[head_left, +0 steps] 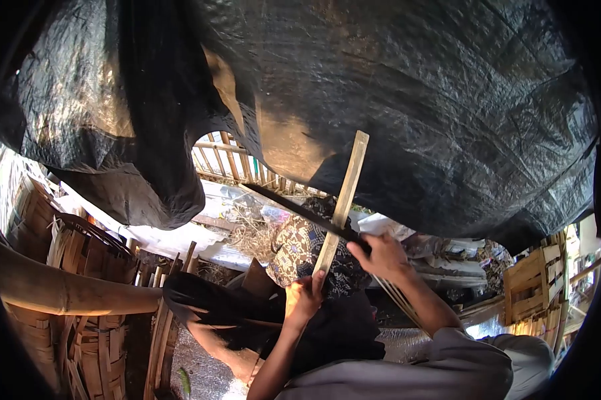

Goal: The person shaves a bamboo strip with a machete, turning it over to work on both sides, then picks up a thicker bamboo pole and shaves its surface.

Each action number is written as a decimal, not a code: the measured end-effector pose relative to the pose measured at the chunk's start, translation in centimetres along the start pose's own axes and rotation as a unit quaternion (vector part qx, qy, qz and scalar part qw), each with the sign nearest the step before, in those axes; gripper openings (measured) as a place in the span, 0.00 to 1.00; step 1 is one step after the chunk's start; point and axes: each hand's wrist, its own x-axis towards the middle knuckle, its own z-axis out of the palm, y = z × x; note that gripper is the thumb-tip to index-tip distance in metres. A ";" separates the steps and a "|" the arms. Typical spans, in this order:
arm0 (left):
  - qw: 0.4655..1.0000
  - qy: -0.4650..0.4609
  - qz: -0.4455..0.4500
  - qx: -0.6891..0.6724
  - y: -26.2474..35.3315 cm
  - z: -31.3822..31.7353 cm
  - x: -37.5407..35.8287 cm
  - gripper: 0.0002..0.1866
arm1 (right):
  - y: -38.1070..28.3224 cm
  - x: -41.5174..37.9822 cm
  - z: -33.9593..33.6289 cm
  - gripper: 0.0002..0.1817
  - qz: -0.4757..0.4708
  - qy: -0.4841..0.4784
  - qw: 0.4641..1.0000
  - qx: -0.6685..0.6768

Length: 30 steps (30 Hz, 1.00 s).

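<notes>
A flat strip of split bamboo (pixel 351 180) stands tilted in front of me, its far end up against the dark sheeting. My left hand (pixel 303 297) is closed round its lower end. In my right hand (pixel 383 257) is the handle of a long dark-bladed machete (pixel 292 207), fingers wrapped round it. The blade points up to the left and crosses the bamboo strip a little above my left hand. Behind the strip lies a patterned brown and black cloth (pixel 294 243), over or beside my knees.
Black plastic sheeting (pixel 407 100) hangs low overhead and in front. A thick bamboo pole (pixel 80 293) juts in from the left, above woven bamboo baskets (pixel 97 353). Wooden slats (pixel 534 277) stand at the right. Dry straw and shavings (pixel 250 230) litter the ground ahead.
</notes>
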 end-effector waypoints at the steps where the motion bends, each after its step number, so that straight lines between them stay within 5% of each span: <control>1: 1.000 -0.008 -0.007 0.003 -0.6 0.0 0.2 0.25 | -0.5 -0.7 0.0 0.26 -0.008 -0.024 1.000 -0.011; 3: 1.000 -0.019 0.007 0.010 -1.6 0.1 0.4 0.25 | -1.5 -2.3 0.4 0.26 -0.090 -0.007 0.992 -0.087; 4: 1.000 -0.019 0.008 0.009 -1.5 -0.1 0.3 0.25 | -1.8 -2.4 -0.2 0.27 -0.086 -0.068 0.990 -0.091; 6: 0.995 -0.009 0.048 0.089 -0.5 -0.5 -0.5 0.24 | -1.9 -2.1 -0.8 0.29 -0.104 -0.041 0.982 -0.150; 7: 0.980 0.028 0.146 0.133 -0.6 -0.4 -0.3 0.24 | -0.8 -1.7 -0.1 0.31 -0.103 -0.029 0.987 -0.119; 10: 0.967 0.054 0.188 0.163 -1.3 -0.1 0.2 0.24 | -0.4 -1.8 0.3 0.31 -0.106 -0.020 0.985 -0.131; 11: 0.966 0.056 0.192 0.162 -1.3 -0.1 0.1 0.24 | -0.4 -1.7 0.2 0.31 -0.108 -0.017 0.985 -0.132; 13: 0.990 -0.007 -0.005 0.139 0.2 -0.5 -0.6 0.24 | -0.7 -1.2 0.1 0.29 -0.059 -0.005 0.990 -0.131; 16: 0.984 0.030 0.085 0.153 -1.3 -0.1 -0.6 0.25 | 1.0 1.1 0.8 0.30 -0.015 0.054 0.997 -0.052; 20: 0.975 0.047 0.160 0.149 -1.7 -0.1 -0.7 0.28 | 1.6 0.1 1.1 0.33 0.021 -0.077 0.997 0.014; 22: 0.991 0.003 0.013 0.132 -0.7 -0.4 -1.3 0.24 | -0.1 -2.0 0.5 0.31 -0.027 -0.070 0.997 -0.032; 24: 0.990 -0.012 -0.004 0.139 -1.4 -0.5 -1.2 0.15 | -1.2 -2.3 -0.4 0.33 -0.020 -0.155 0.984 -0.090; 25: 0.978 0.006 0.115 0.177 -2.7 -0.5 -1.1 0.11 | -0.8 -1.9 -0.3 0.33 -0.017 -0.156 0.982 -0.104; 26: 0.949 0.020 0.230 0.214 -3.6 -0.6 -1.3 0.09 | -0.1 -1.7 0.0 0.39 -0.051 -0.102 0.980 -0.164; 30: 0.962 0.003 0.147 0.230 -3.5 -0.3 -1.1 0.04 | 2.2 1.5 1.1 0.28 -0.033 0.010 0.999 -0.019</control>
